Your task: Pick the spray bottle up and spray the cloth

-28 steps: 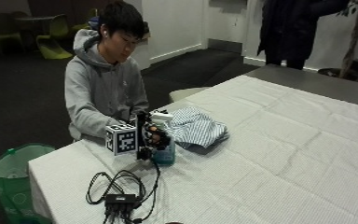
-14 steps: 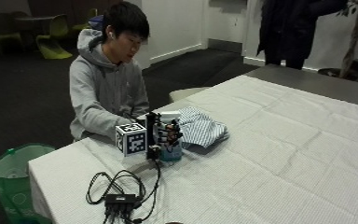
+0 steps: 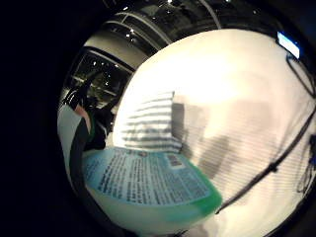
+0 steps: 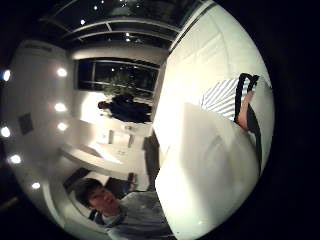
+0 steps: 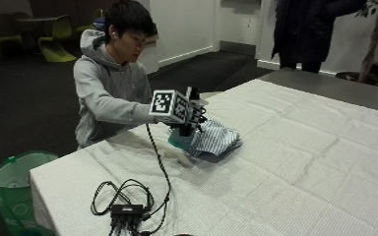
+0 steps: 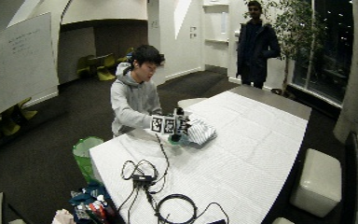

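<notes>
I have the spray bottle [image 5: 184, 135] upright and lifted off the surface [image 5: 294, 162], my gloved right hand [image 5: 188, 118] wrapped round it; the striped cloth [image 5: 215, 139] lies just beside (nozzle direction unclear), nearest this hand.

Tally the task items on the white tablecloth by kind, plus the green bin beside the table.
Spray bottle: 1, gripped in the gloved right hand
Striped cloth: 1
Green bin: 1
Total: 3
</notes>
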`<action>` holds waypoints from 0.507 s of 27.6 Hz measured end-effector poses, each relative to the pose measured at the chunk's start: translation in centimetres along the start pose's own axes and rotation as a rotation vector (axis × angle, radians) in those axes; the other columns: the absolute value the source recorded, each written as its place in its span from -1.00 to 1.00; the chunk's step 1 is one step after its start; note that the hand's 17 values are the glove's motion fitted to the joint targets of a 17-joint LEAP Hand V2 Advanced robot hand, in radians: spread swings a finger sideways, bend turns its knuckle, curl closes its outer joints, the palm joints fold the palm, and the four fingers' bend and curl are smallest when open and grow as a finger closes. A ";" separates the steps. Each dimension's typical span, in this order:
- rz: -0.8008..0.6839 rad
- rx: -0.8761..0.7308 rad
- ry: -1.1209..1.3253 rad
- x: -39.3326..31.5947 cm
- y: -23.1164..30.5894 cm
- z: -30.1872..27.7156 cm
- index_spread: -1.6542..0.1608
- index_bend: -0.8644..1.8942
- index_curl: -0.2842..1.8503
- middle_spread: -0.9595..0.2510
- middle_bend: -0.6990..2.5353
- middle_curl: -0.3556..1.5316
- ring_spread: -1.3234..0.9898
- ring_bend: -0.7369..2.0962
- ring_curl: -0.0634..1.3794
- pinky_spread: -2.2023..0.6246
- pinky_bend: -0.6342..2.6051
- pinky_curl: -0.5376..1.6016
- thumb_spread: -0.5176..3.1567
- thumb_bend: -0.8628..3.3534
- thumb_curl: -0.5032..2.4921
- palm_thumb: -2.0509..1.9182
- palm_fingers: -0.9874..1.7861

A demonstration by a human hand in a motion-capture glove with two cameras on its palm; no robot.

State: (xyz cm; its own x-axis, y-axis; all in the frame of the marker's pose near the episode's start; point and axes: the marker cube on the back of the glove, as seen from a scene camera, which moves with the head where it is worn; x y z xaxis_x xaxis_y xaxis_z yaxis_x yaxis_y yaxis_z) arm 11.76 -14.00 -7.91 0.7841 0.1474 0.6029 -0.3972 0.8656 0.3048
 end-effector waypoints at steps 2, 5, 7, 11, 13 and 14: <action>-0.024 -0.055 0.085 -1.7 -0.3 0.2 0.62 -0.02 -0.28 0.50 -0.17 -0.09 0.01 -0.10 -0.33 0.39 -0.41 -0.15 -0.58 -0.61 -0.26 0.52 0.74; -0.043 -0.142 0.186 -4.2 -0.4 0.7 0.62 -0.01 -0.26 0.50 -0.17 -0.09 0.00 -0.09 -0.32 0.38 -0.41 -0.14 -0.60 -0.61 -0.25 0.52 0.73; -0.053 -0.201 0.245 -5.7 -0.3 1.3 0.62 0.00 -0.26 0.50 -0.16 -0.08 0.00 -0.08 -0.31 0.38 -0.40 -0.14 -0.62 -0.61 -0.24 0.52 0.73; -0.071 -0.324 0.346 -8.1 0.2 3.2 0.62 0.01 -0.25 0.50 -0.16 -0.08 0.00 -0.08 -0.30 0.37 -0.40 -0.13 -0.64 -0.61 -0.24 0.52 0.73; -0.075 -0.383 0.405 -8.8 0.6 4.2 0.62 0.01 -0.24 0.50 -0.15 -0.08 0.00 -0.08 -0.29 0.37 -0.39 -0.12 -0.65 -0.61 -0.23 0.51 0.72; -0.073 -0.410 0.437 -9.0 0.7 4.7 0.62 0.01 -0.24 0.50 -0.15 -0.08 0.00 -0.08 -0.29 0.37 -0.39 -0.12 -0.65 -0.61 -0.23 0.51 0.72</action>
State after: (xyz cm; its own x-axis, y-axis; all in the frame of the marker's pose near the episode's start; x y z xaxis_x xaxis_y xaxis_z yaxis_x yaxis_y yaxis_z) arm 2.22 -16.93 -9.64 0.9603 0.1884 0.2056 -0.1869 0.9820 -0.0270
